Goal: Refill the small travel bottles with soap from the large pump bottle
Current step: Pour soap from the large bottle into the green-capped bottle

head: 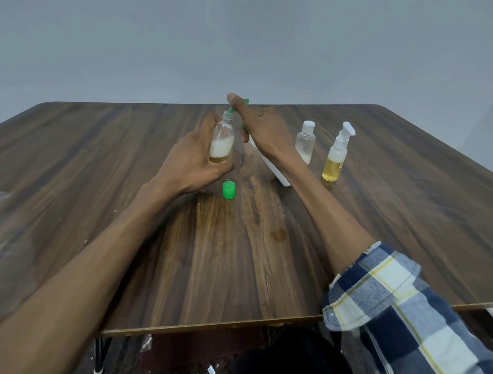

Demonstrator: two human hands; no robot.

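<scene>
On the dark wood-grain tabletop (pixel 101 159), mid-frame, the left hand (pixel 190 159) grips a small clear open-necked bottle (pixel 221 141); the right hand (pixel 258 125) seemingly clasps the tilted white green-topped pump bottle (pixel 279 174).

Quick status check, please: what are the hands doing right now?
Left hand grips open small bottle. Right hand holds tilted pump bottle, green nozzle at its mouth. Green cap below on table; nothing blocking.
</scene>
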